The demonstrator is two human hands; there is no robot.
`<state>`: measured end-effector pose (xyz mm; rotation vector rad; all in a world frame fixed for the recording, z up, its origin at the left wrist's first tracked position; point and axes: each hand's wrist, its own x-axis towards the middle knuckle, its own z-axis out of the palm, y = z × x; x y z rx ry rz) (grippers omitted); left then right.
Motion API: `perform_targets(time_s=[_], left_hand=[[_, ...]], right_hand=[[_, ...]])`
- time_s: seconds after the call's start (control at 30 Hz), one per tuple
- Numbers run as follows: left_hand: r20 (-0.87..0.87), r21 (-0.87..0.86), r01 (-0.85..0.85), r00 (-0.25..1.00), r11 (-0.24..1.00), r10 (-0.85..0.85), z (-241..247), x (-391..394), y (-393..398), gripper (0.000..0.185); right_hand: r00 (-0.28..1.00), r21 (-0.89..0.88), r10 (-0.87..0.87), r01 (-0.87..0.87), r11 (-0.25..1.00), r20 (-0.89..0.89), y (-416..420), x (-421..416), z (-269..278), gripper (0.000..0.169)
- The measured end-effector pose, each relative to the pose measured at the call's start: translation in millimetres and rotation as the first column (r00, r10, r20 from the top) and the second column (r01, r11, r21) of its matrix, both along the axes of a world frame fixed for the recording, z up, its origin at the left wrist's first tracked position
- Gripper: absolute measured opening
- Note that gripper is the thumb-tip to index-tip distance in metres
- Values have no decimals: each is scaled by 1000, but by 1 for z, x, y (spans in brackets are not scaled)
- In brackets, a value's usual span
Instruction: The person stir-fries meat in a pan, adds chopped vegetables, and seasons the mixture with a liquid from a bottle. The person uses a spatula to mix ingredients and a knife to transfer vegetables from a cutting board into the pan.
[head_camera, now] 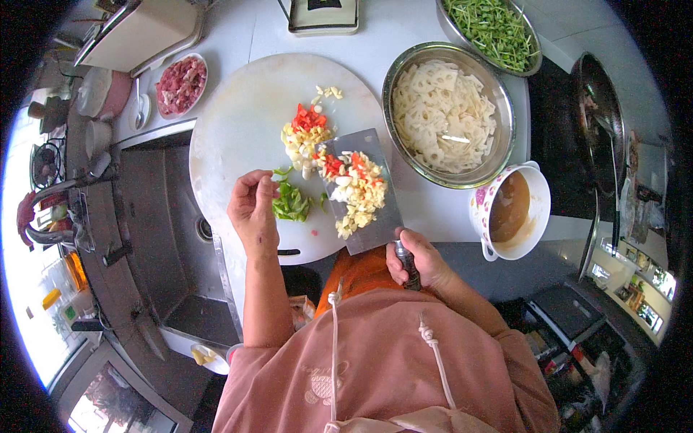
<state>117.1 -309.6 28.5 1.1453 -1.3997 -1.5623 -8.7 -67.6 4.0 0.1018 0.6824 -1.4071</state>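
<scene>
My right hand grips the dark handle of a Chinese cleaver. On its broad flat blade lies a heap of chopped garlic and red pepper. The blade is over the right part of a round white cutting board. My left hand is raised at the board's lower left, its fingers curled near the thumb; whether something small is between them cannot be told. Beside it lie chopped green pepper pieces. More chopped garlic and red pepper sit on the board left of the blade.
Right of the board stand a steel bowl of sliced lotus root, a floral bowl of brown liquid and a bowl of green stems. A wok is far right. Left are a plate of chopped raw meat and a sink.
</scene>
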Motion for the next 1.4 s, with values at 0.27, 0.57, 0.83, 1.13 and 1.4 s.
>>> perform_targets(time_s=[0.27, 0.57, 0.83, 1.13, 1.4], left_hand=[[39, -171, -63, 997, 983, 71, 8, 19, -4, 8], [-105, -138, -52, 994, 989, 37, 21, 6, 13, 8], [-127, -163, -7, 992, 987, -14, 36, -14, 39, 10], [-84, -138, -21, 996, 990, 10, 43, -9, 64, 12], [-81, -153, 22, 996, 988, -35, 40, -23, 67, 9]], right_hand=[[995, -39, 100, -100, 994, -18, -10, -19, 37, 52], [958, -247, -223, 175, 953, -182, 54, -90, 125, 50], [563, -5, -469, 636, 771, -680, 154, -227, 195, 30], [-11, 271, 462, 797, 540, -887, 163, -310, 188, 19], [53, 305, 438, 792, 529, -897, 171, -321, 194, 18]])
